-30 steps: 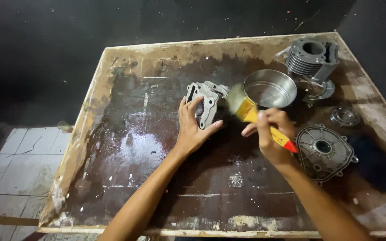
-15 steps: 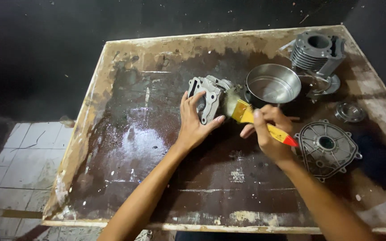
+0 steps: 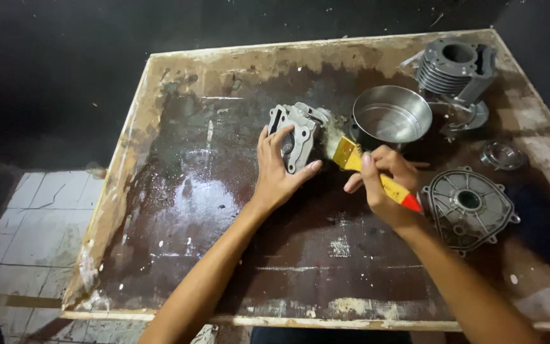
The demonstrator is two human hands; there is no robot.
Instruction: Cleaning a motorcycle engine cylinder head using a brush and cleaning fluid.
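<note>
Nearest my camera, both forearms reach up over the wet, dark brown surface, whose pale wooden edge is chipped and stained. I see my left hand with fingers spread and pressed against the grey cast-metal cylinder head, gripping it on its edge at mid-surface. It looks dull, ribbed and pierced with bolt holes. My right hand has its fingers closed around the yellow handle of a paintbrush with a red tip; the bristles touch the cylinder head's right side. Just right of that hand lies a round, webbed engine cover, flat on the surface. Behind the brush stands a shiny steel bowl, close to the work. Farther right sits a small metal ring, and at the far corner a finned cylinder block.
</note>
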